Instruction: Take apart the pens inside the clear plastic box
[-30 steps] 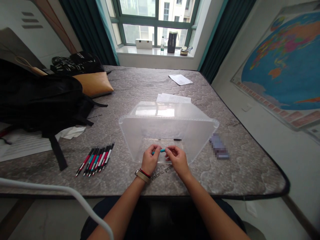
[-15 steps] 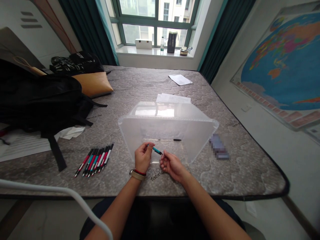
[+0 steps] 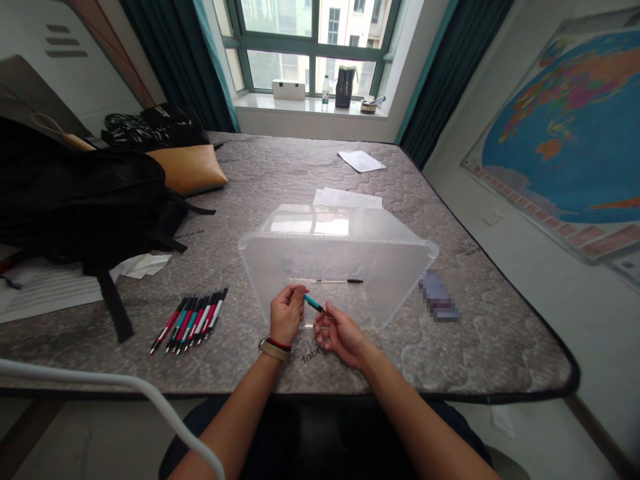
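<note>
The left hand [image 3: 287, 313] and the right hand [image 3: 341, 333] each pinch one end of the pen [image 3: 313, 303], both grips tight, with the tub [image 3: 280, 263] just beyond them.

The bin [image 3: 338, 263] is clear, smooth plastic with a faint gloss. Under it the mattress [image 3: 280, 173] is quilted, matt cloth. Left of the bin, the pens [image 3: 191, 320] look like glossy plastic; beyond them the backpack [image 3: 75, 200] is matt black fabric.
</note>
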The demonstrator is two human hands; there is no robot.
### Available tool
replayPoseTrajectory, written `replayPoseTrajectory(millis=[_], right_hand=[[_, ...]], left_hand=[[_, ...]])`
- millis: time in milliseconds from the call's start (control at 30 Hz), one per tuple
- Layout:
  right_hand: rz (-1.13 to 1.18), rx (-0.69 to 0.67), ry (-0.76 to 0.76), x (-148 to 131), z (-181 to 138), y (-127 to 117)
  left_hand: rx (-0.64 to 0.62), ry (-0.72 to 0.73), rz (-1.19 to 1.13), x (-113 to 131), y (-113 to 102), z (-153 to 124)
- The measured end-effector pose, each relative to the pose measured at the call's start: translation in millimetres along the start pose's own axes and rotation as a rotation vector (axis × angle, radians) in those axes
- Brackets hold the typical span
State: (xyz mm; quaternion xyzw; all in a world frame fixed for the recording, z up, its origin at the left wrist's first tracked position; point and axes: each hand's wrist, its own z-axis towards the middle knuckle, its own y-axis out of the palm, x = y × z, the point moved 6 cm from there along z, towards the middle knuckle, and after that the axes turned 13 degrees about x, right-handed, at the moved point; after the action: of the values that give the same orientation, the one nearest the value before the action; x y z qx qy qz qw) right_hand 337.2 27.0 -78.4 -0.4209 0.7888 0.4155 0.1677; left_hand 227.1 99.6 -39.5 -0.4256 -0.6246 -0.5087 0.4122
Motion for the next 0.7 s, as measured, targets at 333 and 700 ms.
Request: replayPoseTrajectory(millis=[333,700], right_hand=[[0.09,0.056,-0.167,-10.1,1.3,1.4],[0.038,0.111,-0.243,-19.3,-2.7,2.5]], left_hand=[[0.007,-0.118,-0.084,-7.2,1.5,0.6],[-0.194,-0.235,0.17,-23.7,17.6,-11.1]])
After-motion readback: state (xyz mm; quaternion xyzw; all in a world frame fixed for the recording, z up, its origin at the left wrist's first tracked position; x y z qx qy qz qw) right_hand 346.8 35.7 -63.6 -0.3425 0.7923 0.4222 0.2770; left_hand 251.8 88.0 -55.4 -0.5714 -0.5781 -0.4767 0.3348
